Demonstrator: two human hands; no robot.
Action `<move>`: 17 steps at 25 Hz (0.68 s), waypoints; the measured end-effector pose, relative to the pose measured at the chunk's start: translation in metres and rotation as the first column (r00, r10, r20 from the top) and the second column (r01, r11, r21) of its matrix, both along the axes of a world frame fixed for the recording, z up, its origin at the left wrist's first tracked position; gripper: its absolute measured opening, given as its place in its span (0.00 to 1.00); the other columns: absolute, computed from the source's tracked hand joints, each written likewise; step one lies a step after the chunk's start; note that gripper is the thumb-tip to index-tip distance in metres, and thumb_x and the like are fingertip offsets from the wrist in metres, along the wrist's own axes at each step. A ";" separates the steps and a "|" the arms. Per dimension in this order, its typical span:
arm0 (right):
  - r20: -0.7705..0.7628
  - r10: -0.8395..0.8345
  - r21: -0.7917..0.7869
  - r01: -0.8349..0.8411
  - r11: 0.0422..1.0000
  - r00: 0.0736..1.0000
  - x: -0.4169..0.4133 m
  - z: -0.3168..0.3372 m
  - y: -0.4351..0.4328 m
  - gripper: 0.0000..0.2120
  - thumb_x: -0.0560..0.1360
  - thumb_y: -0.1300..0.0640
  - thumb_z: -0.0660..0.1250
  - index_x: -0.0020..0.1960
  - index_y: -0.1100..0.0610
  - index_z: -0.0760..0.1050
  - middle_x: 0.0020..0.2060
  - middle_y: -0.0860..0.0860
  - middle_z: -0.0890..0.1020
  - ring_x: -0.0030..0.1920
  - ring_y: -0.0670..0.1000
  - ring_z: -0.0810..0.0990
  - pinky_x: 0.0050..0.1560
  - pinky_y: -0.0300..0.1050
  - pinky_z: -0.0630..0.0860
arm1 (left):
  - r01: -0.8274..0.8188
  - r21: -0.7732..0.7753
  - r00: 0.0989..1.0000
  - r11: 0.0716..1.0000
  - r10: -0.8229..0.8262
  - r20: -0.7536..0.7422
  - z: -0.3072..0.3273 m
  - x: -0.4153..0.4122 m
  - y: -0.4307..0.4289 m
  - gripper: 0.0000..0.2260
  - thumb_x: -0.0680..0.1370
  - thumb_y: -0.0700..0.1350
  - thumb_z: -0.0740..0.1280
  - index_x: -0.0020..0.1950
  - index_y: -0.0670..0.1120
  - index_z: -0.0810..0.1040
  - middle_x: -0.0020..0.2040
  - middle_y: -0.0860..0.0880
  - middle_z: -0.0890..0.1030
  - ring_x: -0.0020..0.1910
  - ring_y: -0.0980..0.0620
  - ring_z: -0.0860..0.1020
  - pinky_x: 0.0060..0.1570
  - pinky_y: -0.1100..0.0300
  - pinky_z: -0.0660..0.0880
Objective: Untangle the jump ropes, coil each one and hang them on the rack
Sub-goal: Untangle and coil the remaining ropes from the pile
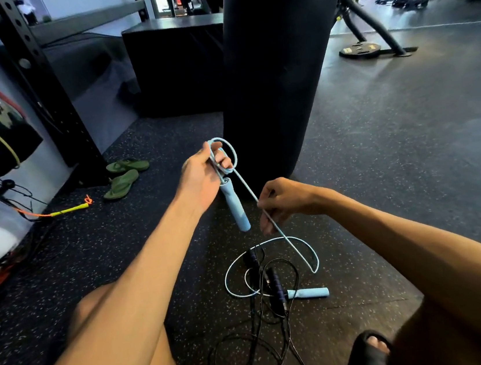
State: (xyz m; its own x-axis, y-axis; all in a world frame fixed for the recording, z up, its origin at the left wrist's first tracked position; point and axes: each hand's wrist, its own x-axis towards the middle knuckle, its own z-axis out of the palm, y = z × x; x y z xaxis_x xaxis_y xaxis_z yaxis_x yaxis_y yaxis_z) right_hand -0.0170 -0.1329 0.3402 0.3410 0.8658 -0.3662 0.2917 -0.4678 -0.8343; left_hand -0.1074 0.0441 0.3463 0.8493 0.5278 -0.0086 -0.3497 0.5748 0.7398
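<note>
Sitting on the speckled black rubber floor (382,165), you hold the light blue jump rope (245,186) up between both hands. Your left hand (202,176) grips a small coil of its cord, the fingers (224,157) curled through the loops. One light blue foam handle (236,207) hangs just below your palm.

From the coil a single strand slants down to your right hand (283,199), which pinches it between thumb and curled fingers (268,221). Below that hand the cord drops to the floor and sweeps round in a wide loop. It ends at the second light blue handle (309,292), lying flat between your legs.

The loop crosses the thin black jump rope with dark purple handles (276,284), which lies in a loose tangle on the floor. You cannot tell whether the two are knotted together.

A tall black punching bag (278,56) stands just beyond your hands. To the left lie a pair of green flip-flops (124,173) and a yellow and orange rope (67,209), near a black perforated steel upright (48,84).
</note>
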 end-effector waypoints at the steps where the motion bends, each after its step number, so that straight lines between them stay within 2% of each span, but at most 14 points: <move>1: 0.012 0.041 -0.037 -0.040 0.998 0.999 -0.002 0.001 -0.001 0.08 0.83 0.60 0.59 0.56 0.66 0.68 0.43 0.66 0.85 0.43 0.62 0.86 0.50 0.58 0.81 | -0.093 0.045 0.996 0.995 0.094 -0.014 -0.002 0.001 0.003 0.14 0.84 0.44 0.54 0.45 0.39 0.73 0.31 0.48 0.71 0.31 0.51 0.70 0.38 0.58 0.70; 2: 0.023 0.068 -0.061 -0.067 0.996 0.997 -0.004 0.001 -0.001 0.09 0.82 0.60 0.60 0.57 0.67 0.69 0.44 0.65 0.85 0.43 0.60 0.86 0.49 0.56 0.81 | -0.177 0.143 0.982 0.974 0.185 -0.045 -0.004 0.002 0.004 0.14 0.84 0.43 0.55 0.44 0.39 0.74 0.30 0.47 0.74 0.30 0.50 0.73 0.37 0.58 0.73; 4: 0.034 0.099 -0.043 -0.097 0.994 0.995 -0.007 0.004 -0.001 0.10 0.81 0.62 0.62 0.57 0.69 0.70 0.44 0.66 0.84 0.41 0.60 0.85 0.48 0.56 0.82 | -0.258 0.432 0.931 0.864 0.342 -0.130 -0.010 0.002 0.005 0.13 0.84 0.43 0.58 0.43 0.40 0.75 0.28 0.47 0.77 0.27 0.50 0.77 0.34 0.59 0.77; 6: 0.106 0.109 0.038 -0.114 0.993 0.988 -0.009 0.009 0.002 0.09 0.79 0.63 0.65 0.55 0.68 0.73 0.41 0.63 0.83 0.39 0.58 0.82 0.45 0.55 0.81 | -0.188 0.629 0.905 0.754 0.382 -0.187 -0.016 0.004 0.001 0.11 0.83 0.42 0.59 0.42 0.40 0.74 0.27 0.46 0.79 0.25 0.50 0.78 0.31 0.60 0.78; 9: 0.274 0.061 0.180 -0.113 0.977 0.960 -0.007 0.019 0.005 0.07 0.79 0.58 0.66 0.51 0.62 0.78 0.37 0.55 0.80 0.37 0.50 0.78 0.38 0.45 0.77 | 0.027 0.767 0.902 0.641 0.315 -0.294 -0.020 0.003 -0.005 0.12 0.82 0.42 0.62 0.40 0.41 0.75 0.27 0.46 0.80 0.23 0.50 0.78 0.28 0.61 0.76; 11: 0.347 -0.010 0.269 -0.089 0.959 0.938 -0.003 0.025 0.004 0.08 0.80 0.56 0.65 0.50 0.61 0.79 0.35 0.52 0.78 0.34 0.46 0.75 0.34 0.37 0.72 | 0.194 0.798 0.877 0.571 0.264 -0.402 -0.017 -0.002 -0.009 0.13 0.82 0.45 0.63 0.41 0.40 0.78 0.29 0.43 0.81 0.24 0.50 0.78 0.27 0.63 0.74; 12: 0.374 -0.057 0.316 -0.070 0.946 0.926 0.000 0.026 0.004 0.09 0.80 0.56 0.65 0.50 0.61 0.79 0.34 0.50 0.77 0.33 0.44 0.74 0.33 0.36 0.71 | 0.261 0.783 0.872 0.565 0.211 -0.442 -0.015 -0.004 -0.011 0.13 0.82 0.46 0.62 0.42 0.40 0.79 0.30 0.43 0.81 0.24 0.50 0.78 0.27 0.63 0.74; 15: 0.431 -0.214 0.449 -0.003 0.893 0.877 0.011 0.025 0.002 0.08 0.79 0.57 0.66 0.47 0.61 0.81 0.32 0.46 0.76 0.32 0.42 0.72 0.33 0.36 0.69 | 0.414 0.647 0.853 0.640 -0.026 -0.520 -0.009 -0.008 -0.019 0.16 0.83 0.47 0.59 0.44 0.39 0.78 0.27 0.45 0.75 0.23 0.52 0.73 0.25 0.63 0.71; 17: 0.422 -0.281 0.497 0.039 0.867 0.862 0.016 0.023 0.002 0.07 0.78 0.55 0.68 0.45 0.58 0.81 0.33 0.47 0.78 0.34 0.43 0.73 0.35 0.40 0.71 | 0.476 0.555 0.839 0.682 -0.163 -0.519 -0.007 -0.008 -0.022 0.17 0.84 0.48 0.57 0.44 0.38 0.76 0.25 0.47 0.69 0.22 0.54 0.66 0.25 0.62 0.65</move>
State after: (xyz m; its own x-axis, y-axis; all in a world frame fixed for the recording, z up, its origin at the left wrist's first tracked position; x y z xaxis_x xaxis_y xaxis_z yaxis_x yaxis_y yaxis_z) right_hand -0.0007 -0.1305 0.3629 0.5131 0.8053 0.2969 0.6547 -0.1436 -0.7421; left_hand -0.1157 0.0224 0.3397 0.9617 0.2274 -0.1533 0.1751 -0.0787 0.9814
